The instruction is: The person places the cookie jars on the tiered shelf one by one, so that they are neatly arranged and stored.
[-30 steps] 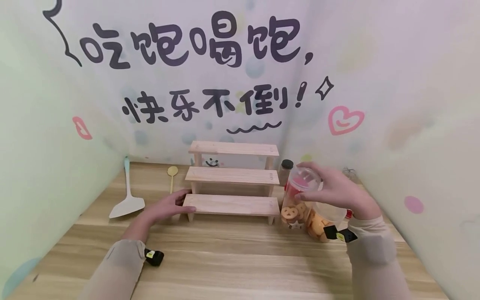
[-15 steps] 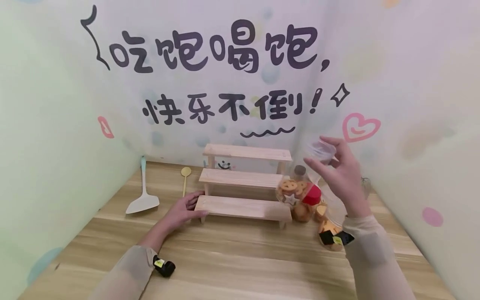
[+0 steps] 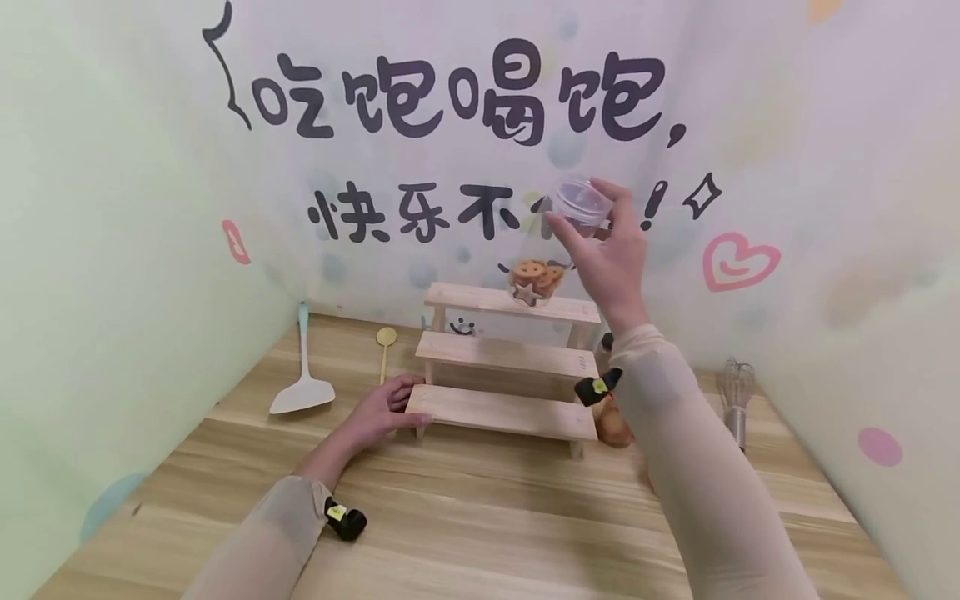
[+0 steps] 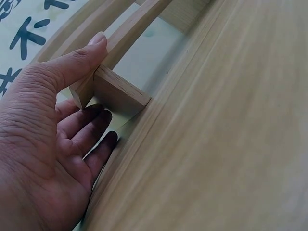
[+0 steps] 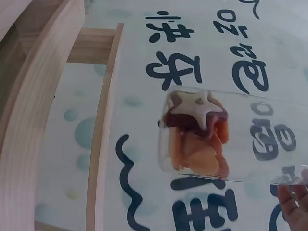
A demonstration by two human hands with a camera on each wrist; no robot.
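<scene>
A clear jar (image 3: 534,282) of biscuits, one star-shaped, hangs in the air over the top board of a three-tier wooden shelf (image 3: 506,412). My right hand (image 3: 617,265) grips it around its clear lid (image 3: 583,202). The right wrist view shows a gap between the jar's base (image 5: 196,137) and the wooden board (image 5: 102,134); only some fingertips (image 5: 294,204) appear there. At the shelf's lower left end, my left hand (image 3: 378,412) holds the bottom step. In the left wrist view its thumb (image 4: 84,60) lies along the board, with the other fingers curled below.
A white spatula (image 3: 303,393) and a gold spoon (image 3: 386,337) lie left of the shelf. To the right are a whisk (image 3: 737,404), a black-capped bottle (image 3: 607,340) and a biscuit container (image 3: 615,427), partly hidden by my right arm. A printed cloth wall (image 3: 465,100) stands behind.
My right hand has lifted the biscuit jar from the table right of the shelf, up and leftward over the top tier. The left hand stays on the bottom step. The head view has shifted.
</scene>
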